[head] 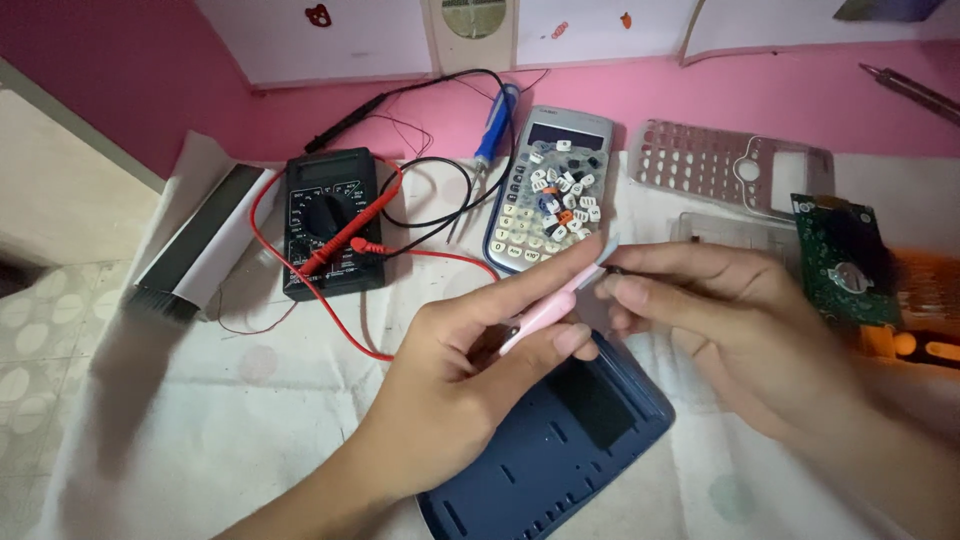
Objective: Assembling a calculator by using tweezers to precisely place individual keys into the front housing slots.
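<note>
Pink desk [700,90]: multimeter [330,220], calculator [545,195].

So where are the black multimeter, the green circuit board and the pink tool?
black multimeter [330,222], head view, on its dial.
green circuit board [848,268], head view, on its middle.
pink tool [545,310], head view, on its handle.

- My right hand [730,320] covers whatever small part it pinches; I can't tell what.
- The orange tool [925,345] at right edge is blurred, cut off.
- The dark blue case [560,440] runs off the bottom edge.
</note>
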